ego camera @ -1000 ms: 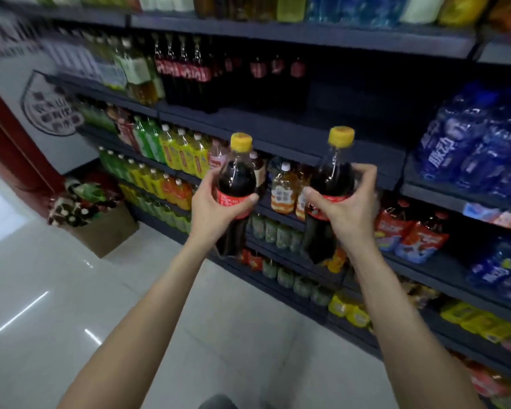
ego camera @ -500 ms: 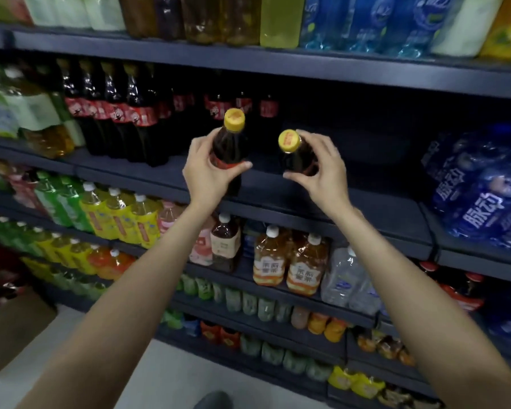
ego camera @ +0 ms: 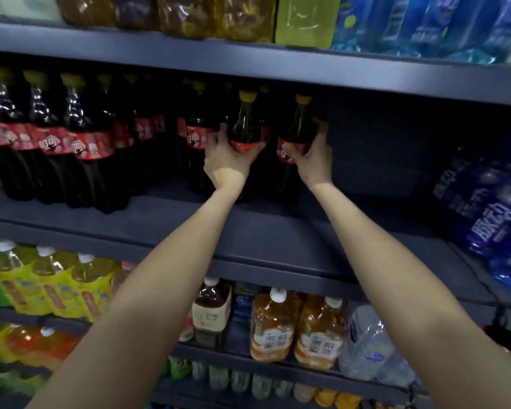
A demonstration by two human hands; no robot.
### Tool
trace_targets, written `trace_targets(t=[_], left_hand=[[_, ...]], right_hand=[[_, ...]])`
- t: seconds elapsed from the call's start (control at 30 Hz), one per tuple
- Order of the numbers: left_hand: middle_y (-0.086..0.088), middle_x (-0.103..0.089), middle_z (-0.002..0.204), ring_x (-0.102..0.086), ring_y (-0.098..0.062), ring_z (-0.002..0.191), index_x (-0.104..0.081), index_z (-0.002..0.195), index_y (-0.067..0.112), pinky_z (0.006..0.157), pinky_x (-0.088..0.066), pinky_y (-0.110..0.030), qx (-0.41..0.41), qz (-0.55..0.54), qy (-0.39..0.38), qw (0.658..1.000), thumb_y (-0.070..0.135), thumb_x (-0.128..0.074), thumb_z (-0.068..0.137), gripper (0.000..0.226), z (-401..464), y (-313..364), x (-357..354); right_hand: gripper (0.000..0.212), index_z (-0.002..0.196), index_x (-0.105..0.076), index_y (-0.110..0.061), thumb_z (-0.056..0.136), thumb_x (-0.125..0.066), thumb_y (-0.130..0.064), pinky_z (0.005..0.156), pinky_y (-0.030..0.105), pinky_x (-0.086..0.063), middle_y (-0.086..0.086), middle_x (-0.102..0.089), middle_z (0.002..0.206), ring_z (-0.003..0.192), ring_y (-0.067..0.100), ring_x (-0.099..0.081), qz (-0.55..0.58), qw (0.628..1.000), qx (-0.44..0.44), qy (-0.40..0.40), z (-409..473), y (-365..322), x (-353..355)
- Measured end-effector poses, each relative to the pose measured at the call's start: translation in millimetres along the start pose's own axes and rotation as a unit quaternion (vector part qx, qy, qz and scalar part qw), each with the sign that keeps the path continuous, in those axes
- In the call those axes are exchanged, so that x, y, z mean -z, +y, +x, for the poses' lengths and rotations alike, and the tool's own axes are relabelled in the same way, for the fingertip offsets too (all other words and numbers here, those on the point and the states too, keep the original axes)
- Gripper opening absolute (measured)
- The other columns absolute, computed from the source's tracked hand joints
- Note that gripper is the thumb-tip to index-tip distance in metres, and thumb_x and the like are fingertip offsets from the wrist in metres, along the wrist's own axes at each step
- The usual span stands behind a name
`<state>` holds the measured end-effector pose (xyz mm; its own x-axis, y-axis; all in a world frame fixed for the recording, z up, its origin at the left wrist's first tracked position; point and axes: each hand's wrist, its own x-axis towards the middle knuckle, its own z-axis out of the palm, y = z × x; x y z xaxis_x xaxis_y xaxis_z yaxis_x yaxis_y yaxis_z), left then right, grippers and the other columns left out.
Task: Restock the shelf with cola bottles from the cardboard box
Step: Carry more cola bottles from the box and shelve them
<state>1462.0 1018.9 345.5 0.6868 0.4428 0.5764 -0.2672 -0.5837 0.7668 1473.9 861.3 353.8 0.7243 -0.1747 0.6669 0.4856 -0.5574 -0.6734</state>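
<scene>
While gripped, cola bottles on shelf.

Your two forearms bare from wrist to frame edge: no sleeves, no gloves. Your left grip and right grip: no rings, no watch, no wristband on either wrist.

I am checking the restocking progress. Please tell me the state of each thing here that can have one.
Left hand: grips the left cola bottle.
Right hand: grips the right cola bottle.
Left cola bottle: upright, capped, held.
Right cola bottle: upright, capped, held.
Cola row: upright, capped, standing on the shelf.
Cola shelf: bare to the right of the hands.
</scene>
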Motion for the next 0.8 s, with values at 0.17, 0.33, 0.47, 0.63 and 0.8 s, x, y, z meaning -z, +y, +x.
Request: trace_targets(t=[0.17, 0.33, 0.47, 0.63, 0.8], left_hand=[[-0.008, -0.043, 0.141, -0.043, -0.026, 0.129, -0.030, 0.146, 0.014, 0.088, -0.046, -0.046, -0.031, 0.006, -0.013, 0.999, 0.054, -0.070, 0.075, 0.090, 2.1, -12.9, -21.9], [-0.007, -0.036, 0.146, -0.046, -0.031, 0.126, -0.014, 0.151, 0.022, 0.089, -0.046, -0.047, -0.036, 0.032, -0.080, 0.996, 0.044, -0.071, 0.076, 0.096, 8.3, -27.3, -14.5], [-0.007, -0.041, 0.143, -0.054, -0.034, 0.118, -0.003, 0.150, 0.032, 0.087, -0.048, -0.047, -0.030, 0.060, -0.136, 0.988, 0.036, -0.073, 0.076, 0.102, 5.6, -36.7, -8.6], [-0.008, -0.041, 0.143, -0.051, -0.034, 0.120, -0.006, 0.151, 0.029, 0.091, -0.048, -0.050, -0.037, 0.041, -0.126, 0.991, 0.034, -0.075, 0.077, 0.101, 3.2, -36.8, -8.6], [-0.010, -0.033, 0.149, -0.048, -0.034, 0.125, 0.000, 0.151, 0.026, 0.093, -0.045, -0.048, -0.014, 0.009, -0.152, 0.988, 0.027, -0.072, 0.081, 0.100, -10.0, -34.0, -4.1]], right_hand=[[0.084, 0.145, -0.024, -0.012, 0.078, -0.075, -0.020, 0.105, 0.036, -0.039, 0.010, -0.045, 0.141, 0.125, 0.021, -0.047, -0.007, 1.000, 0.009, -0.016, -3.9, 31.4, -23.9], [0.096, 0.149, -0.009, -0.025, 0.080, -0.075, -0.025, 0.095, 0.025, -0.037, 0.011, -0.050, 0.138, 0.124, 0.024, -0.050, -0.017, 0.993, -0.096, -0.070, -20.5, 53.3, -31.4], [0.082, 0.148, -0.013, -0.021, 0.087, -0.066, -0.015, 0.096, 0.026, -0.037, 0.010, -0.051, 0.137, 0.120, 0.028, -0.053, -0.047, 0.993, -0.096, -0.044, -12.7, 51.5, -34.7], [0.079, 0.149, -0.005, -0.023, 0.091, -0.058, -0.012, 0.096, 0.037, -0.043, 0.014, -0.052, 0.132, 0.115, 0.029, -0.055, -0.064, 0.990, -0.110, -0.052, -5.7, 51.6, -43.2], [0.091, 0.150, 0.010, -0.026, 0.091, -0.058, -0.014, 0.105, 0.039, -0.036, 0.016, -0.034, 0.149, 0.128, 0.031, -0.045, -0.098, 0.981, -0.132, -0.100, -14.9, 43.1, -41.2]])
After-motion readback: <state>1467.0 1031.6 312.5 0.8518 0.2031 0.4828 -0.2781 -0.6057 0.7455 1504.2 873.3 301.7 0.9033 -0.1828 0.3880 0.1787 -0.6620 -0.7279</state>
